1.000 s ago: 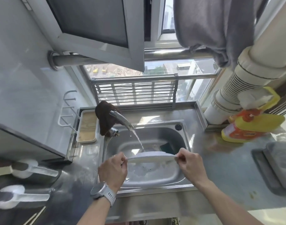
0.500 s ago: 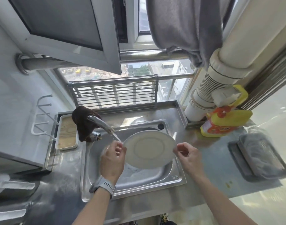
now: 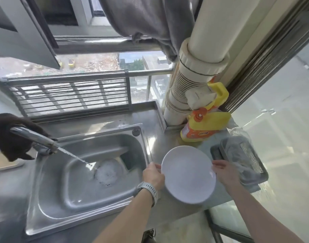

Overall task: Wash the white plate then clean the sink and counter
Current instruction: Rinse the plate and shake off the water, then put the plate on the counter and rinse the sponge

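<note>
White round plate (image 3: 187, 174), glossy, held over steel counter (image 3: 157, 144).

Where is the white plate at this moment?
In the head view the white plate is held by both hands, left hand and right hand, over the counter right of the sink, in front of the yellow bottle.

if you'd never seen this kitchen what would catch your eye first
The white plate, held at its rim by the left hand and the right hand, above the counter right of the sink. Then the tap, with water running into the basin while nothing is under it. Behind the plate, a yellow bottle stands by the white pipe.
</note>
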Motion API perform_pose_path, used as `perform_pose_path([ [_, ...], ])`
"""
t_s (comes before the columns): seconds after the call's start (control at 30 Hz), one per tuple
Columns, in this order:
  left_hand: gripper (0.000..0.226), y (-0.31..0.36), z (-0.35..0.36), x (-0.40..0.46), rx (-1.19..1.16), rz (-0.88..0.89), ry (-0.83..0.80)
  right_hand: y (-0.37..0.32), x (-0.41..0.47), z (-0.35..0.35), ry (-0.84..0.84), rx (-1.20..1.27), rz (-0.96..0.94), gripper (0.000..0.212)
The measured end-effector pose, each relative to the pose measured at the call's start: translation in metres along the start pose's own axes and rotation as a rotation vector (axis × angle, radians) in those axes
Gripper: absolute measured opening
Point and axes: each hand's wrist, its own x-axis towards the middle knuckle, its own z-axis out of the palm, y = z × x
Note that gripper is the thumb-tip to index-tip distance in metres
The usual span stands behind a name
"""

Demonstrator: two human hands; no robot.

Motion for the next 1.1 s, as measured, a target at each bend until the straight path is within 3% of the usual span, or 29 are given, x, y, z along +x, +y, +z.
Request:
perform_pose_path([
  [0.3,0.038,0.012,0.032,0.017,-0.071,-0.047,0.073,0.006,0.04,0.003,-0.068,0.044,-0.011,0.026],
  [0.4,0.041,0.012,0.033,0.022,-0.033,-0.049,0.09,0.0,0.045,0.01,-0.095,0.061,-0.018,0.018],
  [0.83,0.02,0.014,0.018,0.02,0.035,-0.006,0.068,-0.007,0.052,0.017,-0.054,0.01,-0.009,0.025],
  [0.9,0.016,0.017,0.006,0.015,0.019,0.015,0.063,-0.016,0.043,0.009,0.005,-0.002,-0.057,0.026],
  [0.97,0.034,0.019,-0.012,0.008,0.002,0.051,0.062,-0.033,0.027,-0.003,0.048,0.006,-0.152,0.027],
  [1.1,0.028,0.011,-0.068,-0.013,-0.001,0.108,0.081,-0.074,-0.02,-0.015,0.017,-0.036,-0.31,0.018],
])
